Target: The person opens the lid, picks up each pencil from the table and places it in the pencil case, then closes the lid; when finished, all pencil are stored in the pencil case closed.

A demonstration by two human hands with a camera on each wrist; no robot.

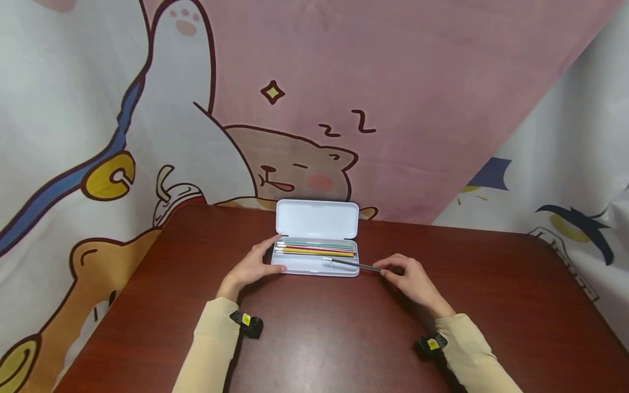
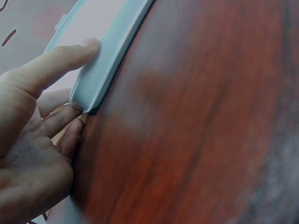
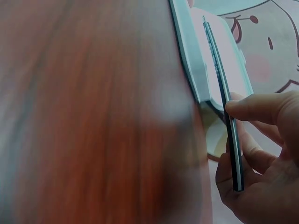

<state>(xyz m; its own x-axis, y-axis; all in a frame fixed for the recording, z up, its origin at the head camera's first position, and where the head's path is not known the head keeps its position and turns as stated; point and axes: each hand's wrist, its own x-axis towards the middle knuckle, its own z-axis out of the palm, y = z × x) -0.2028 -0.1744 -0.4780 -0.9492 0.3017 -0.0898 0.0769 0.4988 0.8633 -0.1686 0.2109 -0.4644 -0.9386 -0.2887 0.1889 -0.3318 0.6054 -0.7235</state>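
A white pencil case [image 1: 321, 267] lies at the table's back edge, its lid [image 1: 316, 218] raised. Several pencils [image 1: 319, 251], among them green, red and yellow ones, lie side by side in its rear part. My left hand [image 1: 254, 265] holds the left end of the case; in the left wrist view the thumb [image 2: 74, 57] rests on the front rim, the other fingers round the end. Between thumb and fingers, my right hand [image 1: 409, 277] pinches a dark pencil [image 1: 351, 263]. The pencil's pale far end reaches over the case's front part; its near end lies along the palm.
The dark red-brown wooden table [image 1: 314, 338] spreads in front of and beside the case. A cloth [image 1: 417, 98] with cartoon animals hangs right behind the raised lid. Black wrist cameras [image 1: 251, 326] sit on both sleeves.
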